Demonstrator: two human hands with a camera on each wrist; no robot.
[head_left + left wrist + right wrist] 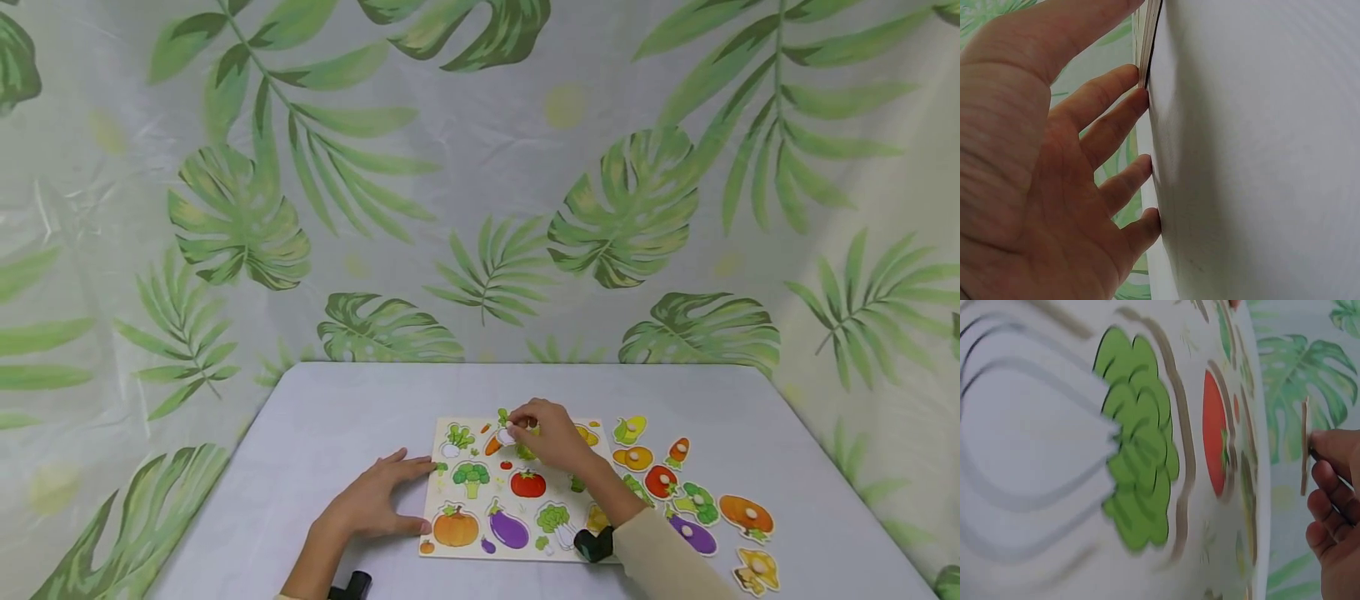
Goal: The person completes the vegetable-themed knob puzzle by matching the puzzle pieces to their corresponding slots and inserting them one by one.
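My right hand (551,433) pinches a thin puzzle piece (504,435), white with green leaves like a radish, over the upper middle of a wooden vegetable puzzle board (525,552). In the right wrist view this piece (1304,450) shows edge-on between thumb and fingers, raised off the board. My left hand (375,496) has its fingers spread and rests at the board's left edge. The left wrist view has its fingertips (1141,100) against that edge and the table. On the board are a pumpkin (455,528), an eggplant (509,529), a tomato (528,483) and a broccoli (471,475) picture.
Right of the board lie several loose knobbed pieces, among them a corn (630,430), a tomato (662,482), an eggplant (692,534), a pumpkin (747,514) and a mushroom piece (757,570). A leaf-patterned curtain (510,167) hangs behind the white table (337,408).
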